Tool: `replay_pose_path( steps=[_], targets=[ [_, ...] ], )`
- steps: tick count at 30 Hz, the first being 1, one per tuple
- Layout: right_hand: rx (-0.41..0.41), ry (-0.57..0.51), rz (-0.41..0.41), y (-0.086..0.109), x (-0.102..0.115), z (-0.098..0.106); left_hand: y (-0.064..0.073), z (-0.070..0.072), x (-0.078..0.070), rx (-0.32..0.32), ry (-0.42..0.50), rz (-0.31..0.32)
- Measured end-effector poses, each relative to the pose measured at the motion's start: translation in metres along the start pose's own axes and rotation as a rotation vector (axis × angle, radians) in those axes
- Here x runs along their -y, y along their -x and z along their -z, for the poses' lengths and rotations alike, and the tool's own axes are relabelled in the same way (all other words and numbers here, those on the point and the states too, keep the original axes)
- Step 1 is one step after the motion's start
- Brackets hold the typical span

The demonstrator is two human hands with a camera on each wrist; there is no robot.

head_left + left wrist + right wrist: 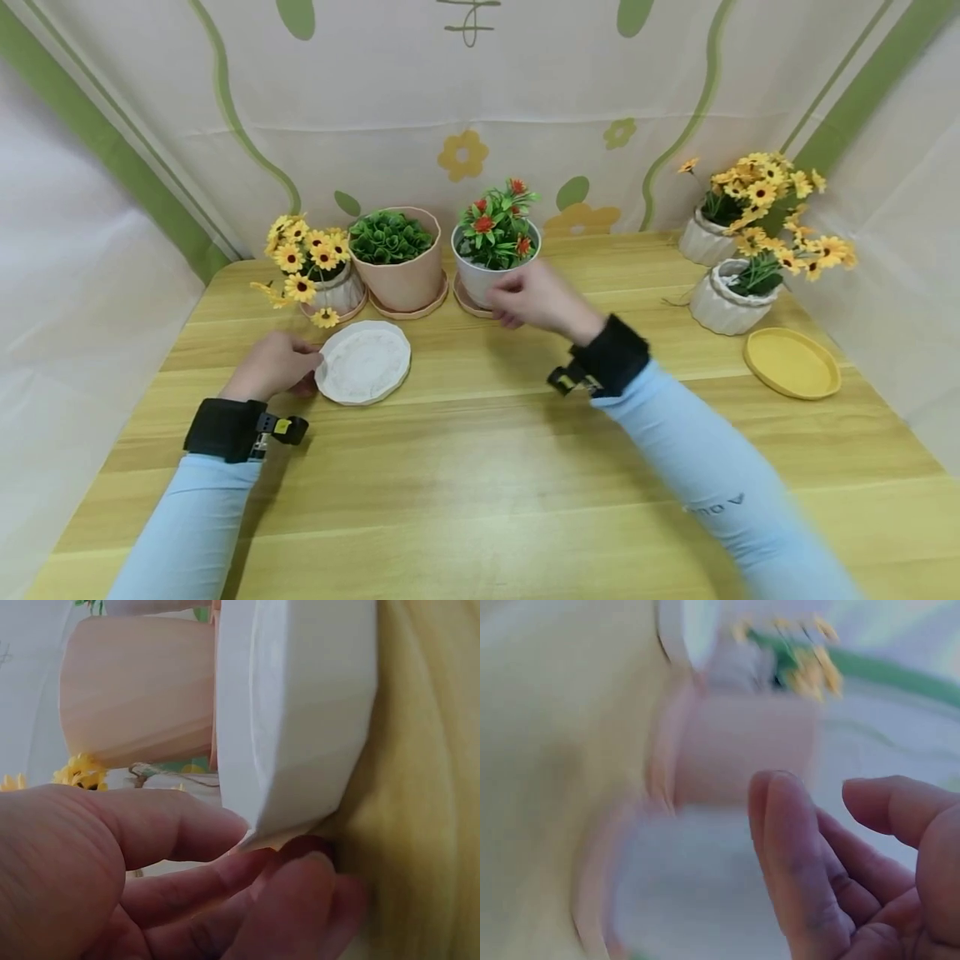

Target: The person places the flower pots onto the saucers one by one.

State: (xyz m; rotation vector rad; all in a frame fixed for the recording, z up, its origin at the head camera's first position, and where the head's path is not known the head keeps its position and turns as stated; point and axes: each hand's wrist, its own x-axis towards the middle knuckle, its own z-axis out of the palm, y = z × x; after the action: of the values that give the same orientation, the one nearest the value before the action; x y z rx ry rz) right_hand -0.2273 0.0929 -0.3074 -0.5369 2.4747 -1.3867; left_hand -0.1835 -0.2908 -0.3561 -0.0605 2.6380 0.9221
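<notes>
My left hand (276,367) pinches the left rim of a white saucer (363,363), thumb on the upper edge and fingers underneath in the left wrist view. The white saucer (322,712) is faceted around its side. My right hand (536,298) is in front of a white pot (474,277) holding a plant with red flowers (495,218). In the right wrist view the thumb stands apart from the loosely bent fingers (791,832), with nothing between them. That white pot stands on a pink saucer (467,298), partly hidden behind the right hand.
Left of it, a pink pot (405,279) with a leafy green plant and a small pot of yellow flowers (341,292) stand on pink saucers. At the right are two white ribbed pots (731,304) with yellow flowers and a yellow saucer (792,363). A patterned curtain (360,100) hangs behind.
</notes>
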Motion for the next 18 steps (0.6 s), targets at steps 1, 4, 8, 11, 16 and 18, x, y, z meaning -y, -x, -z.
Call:
replay_pose_path(
  steps=[1,4,8,11,16,18],
  targets=[
    [-0.034,0.01,-0.002,0.007,-0.002,0.013,0.0,0.0,0.0,0.005,0.007,0.001],
    [-0.154,0.05,-0.017,0.03,-0.009,0.05,0.0,0.002,-0.001,0.019,0.031,0.006],
    [-0.301,0.14,-0.065,0.066,-0.023,0.092,0.0,0.003,0.0,0.037,0.043,0.007],
    [-0.376,0.234,-0.115,0.092,-0.039,0.122,0.0,0.004,0.001,0.046,0.048,0.013],
    [-0.425,0.39,-0.238,0.13,-0.073,0.168,0.0,0.005,0.002,0.051,0.063,0.022],
    [-0.424,0.43,-0.289,0.142,-0.085,0.183,0.0,0.005,0.002,0.053,0.069,0.02]
  ],
)
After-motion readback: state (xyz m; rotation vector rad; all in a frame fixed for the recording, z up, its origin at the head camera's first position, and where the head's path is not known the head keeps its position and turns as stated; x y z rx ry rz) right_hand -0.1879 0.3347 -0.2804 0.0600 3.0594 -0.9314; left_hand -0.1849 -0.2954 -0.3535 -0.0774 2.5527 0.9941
